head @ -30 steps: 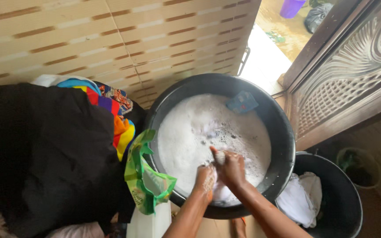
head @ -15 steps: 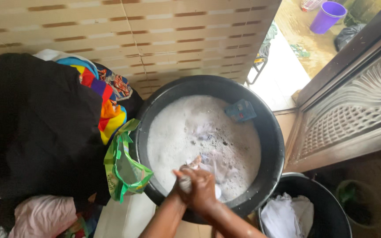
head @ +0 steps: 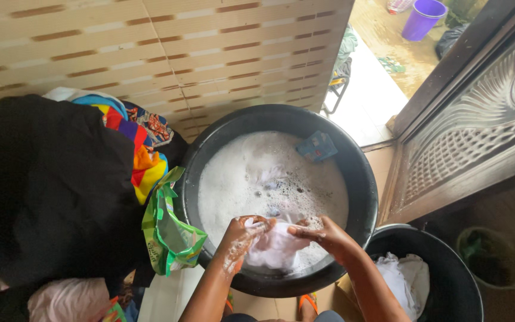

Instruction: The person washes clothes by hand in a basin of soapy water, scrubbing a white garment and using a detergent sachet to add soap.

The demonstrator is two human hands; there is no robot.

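A wide black basin point(head: 365, 179) full of soapy foam stands on the tiled floor in front of me. My left hand point(head: 241, 235) and my right hand point(head: 323, 234) both grip a wet white cloth point(head: 275, 247) just above the foam at the basin's near edge. Suds cover my left wrist. A small blue packet point(head: 317, 146) floats at the far right of the foam.
A heap of laundry point(head: 55, 185), black cloth over bright coloured fabric, lies to the left. A green plastic bag point(head: 168, 232) leans on the basin. A second black basin point(head: 448, 286) with white cloth stands near right. A carved door point(head: 484, 125) is at right, a purple bucket point(head: 421, 18) outside.
My hands have shifted along the basin's near edge and now hold the white cloth stretched between them. The view has tilted, showing more of the doorway and outside.
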